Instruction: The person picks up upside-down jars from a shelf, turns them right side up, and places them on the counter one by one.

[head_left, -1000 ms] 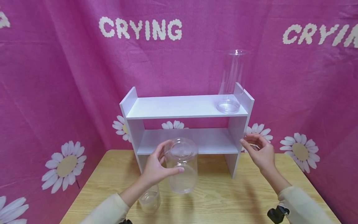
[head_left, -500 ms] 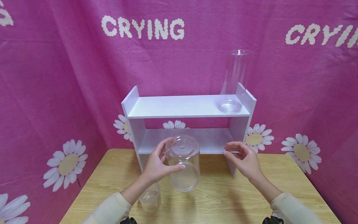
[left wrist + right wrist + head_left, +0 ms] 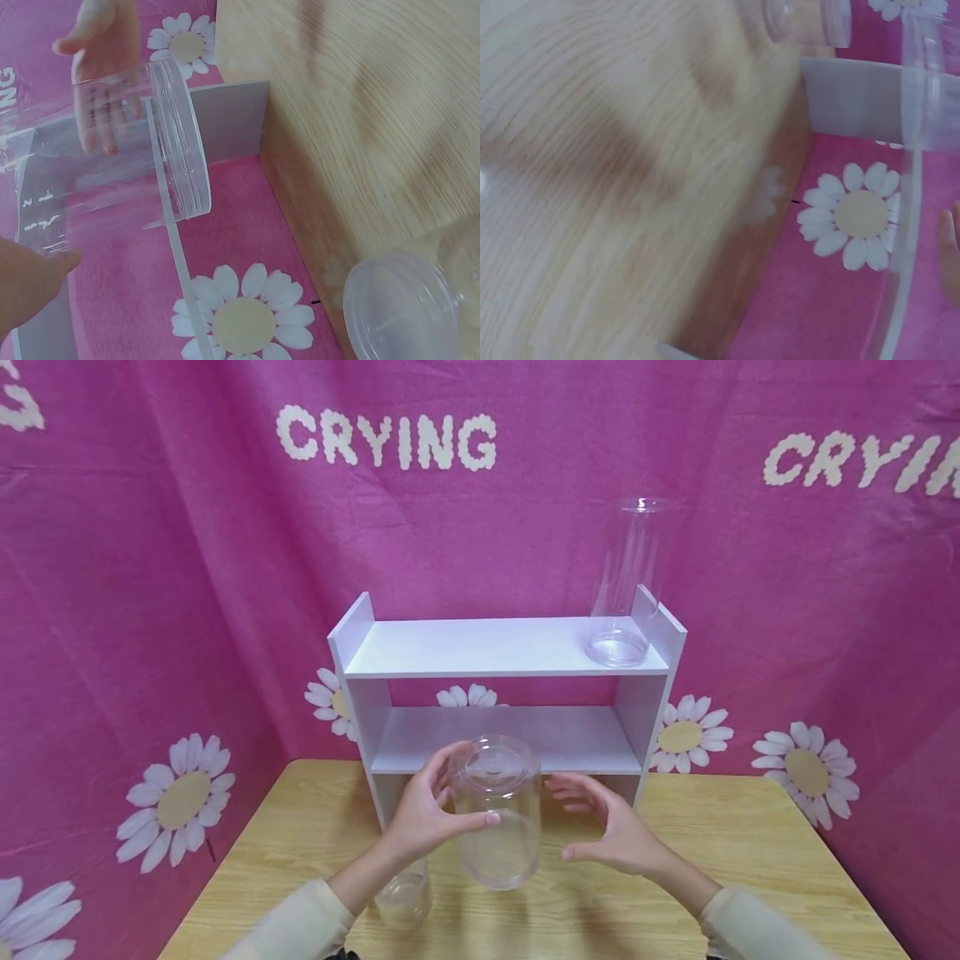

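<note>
Wooden table [image 3: 750, 852], pink daisy curtain [image 3: 150, 568] — left hand [image 3: 420, 814] grips clear jar [image 3: 498, 814], right hand [image 3: 611, 835] spread, empty.

The right hand [image 3: 611, 839] has swung in from beside the shelf unit's [image 3: 506, 647] right wall to just beside the clear jar [image 3: 498, 814], fingers spread, not touching.

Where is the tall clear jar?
In the head view, the tall clear jar stands upright at the right end of the white shelf's top board, against the pink cloth.
</note>
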{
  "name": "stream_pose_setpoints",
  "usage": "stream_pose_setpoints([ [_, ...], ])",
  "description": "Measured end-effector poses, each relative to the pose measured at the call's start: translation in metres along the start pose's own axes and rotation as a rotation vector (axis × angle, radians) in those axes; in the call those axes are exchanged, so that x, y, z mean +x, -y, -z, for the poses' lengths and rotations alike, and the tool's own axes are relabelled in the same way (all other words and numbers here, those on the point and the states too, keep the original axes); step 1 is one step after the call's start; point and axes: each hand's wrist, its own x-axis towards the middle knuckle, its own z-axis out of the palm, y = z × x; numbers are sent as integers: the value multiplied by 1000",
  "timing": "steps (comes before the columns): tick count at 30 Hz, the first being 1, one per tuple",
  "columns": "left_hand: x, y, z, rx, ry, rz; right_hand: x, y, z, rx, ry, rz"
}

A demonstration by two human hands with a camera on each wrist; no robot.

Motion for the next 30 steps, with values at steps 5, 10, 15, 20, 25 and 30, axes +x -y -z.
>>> stream_pose_setpoints([
  [5, 0, -3, -5, -17, 6, 0, 2, -5, -14, -34, 68, -43],
  [10, -4, -2, -8, -52, 19, 1, 3, -4, -31, 21, 124, -120],
  [15, -6, -2, -9, -64, 41, -9, 7, 1, -40, 17, 44, -151],
  [20, -6, 1, -6, -60, 70, 2, 7, 1, -40, -2, 10, -167],
  [25, -2, 6, 0, -53, 155, -9, 3, 0, -36, -144, -57, -173],
  [30, -1, 10, 9, -40, 212, -27, 2, -2, -28, -385, -52, -115],
])
